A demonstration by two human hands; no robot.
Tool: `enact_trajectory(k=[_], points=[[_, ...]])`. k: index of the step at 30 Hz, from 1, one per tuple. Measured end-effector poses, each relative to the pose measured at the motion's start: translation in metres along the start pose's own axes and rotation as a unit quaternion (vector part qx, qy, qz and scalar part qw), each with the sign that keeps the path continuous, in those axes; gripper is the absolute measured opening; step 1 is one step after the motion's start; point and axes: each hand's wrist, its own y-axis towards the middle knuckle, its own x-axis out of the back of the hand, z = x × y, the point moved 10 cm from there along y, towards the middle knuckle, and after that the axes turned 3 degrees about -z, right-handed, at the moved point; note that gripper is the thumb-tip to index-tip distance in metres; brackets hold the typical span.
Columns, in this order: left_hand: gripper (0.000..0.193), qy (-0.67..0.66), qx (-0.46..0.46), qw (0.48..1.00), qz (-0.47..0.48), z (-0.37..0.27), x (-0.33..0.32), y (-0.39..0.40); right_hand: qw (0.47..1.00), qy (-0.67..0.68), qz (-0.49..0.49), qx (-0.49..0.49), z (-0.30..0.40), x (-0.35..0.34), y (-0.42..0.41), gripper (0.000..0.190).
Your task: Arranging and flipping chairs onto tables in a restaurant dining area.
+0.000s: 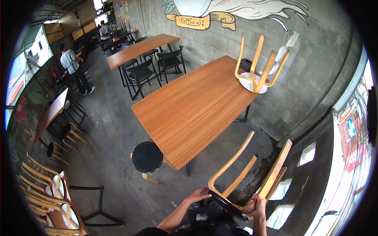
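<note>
I hold a bentwood stool before my body, its legs pointing up and away from me. My left hand (199, 196) is on the rim of its black round seat (226, 205). My right hand (258, 204) grips a wooden leg (276, 168) close to where it bends into the seat. Ahead stands a long wooden table (195, 103). At its far right end, a white-seated stool (249, 81) sits upside down with its legs in the air. Another black-topped stool (147, 157) stands on the floor against the table's near left corner.
Several upturned stools (48, 197) crowd a table at lower left, with a black metal base (102, 203) beside it. Black chairs (141, 72) surround a second table (144, 48). A block wall (310, 73) runs along the right. Two people (72, 63) are farther back.
</note>
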Motion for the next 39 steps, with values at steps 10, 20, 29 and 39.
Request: enact_trajectory(k=[10, 20, 29, 39], points=[[0.054, -0.068, 0.042, 0.991, -0.105, 0.082, -0.019, 0.031, 0.994, -0.083, -0.023, -0.068, -0.022, 0.007, 0.064, 0.019], [0.05, 0.183, 0.067, 0.943, -0.269, 0.071, 0.015, 0.083, 0.977, -0.132, -0.054, -0.159, -0.113, 0.009, 0.236, 0.045], [0.054, 0.178, 0.162, 0.889, -0.39, 0.11, 0.092, 0.162, 0.963, -0.122, -0.067, -0.231, -0.21, -0.041, 0.359, 0.033], [0.061, 0.238, 0.363, 0.829, -0.353, 0.116, 0.13, 0.245, 0.917, -0.135, -0.077, -0.366, -0.286, -0.058, 0.436, 0.031]])
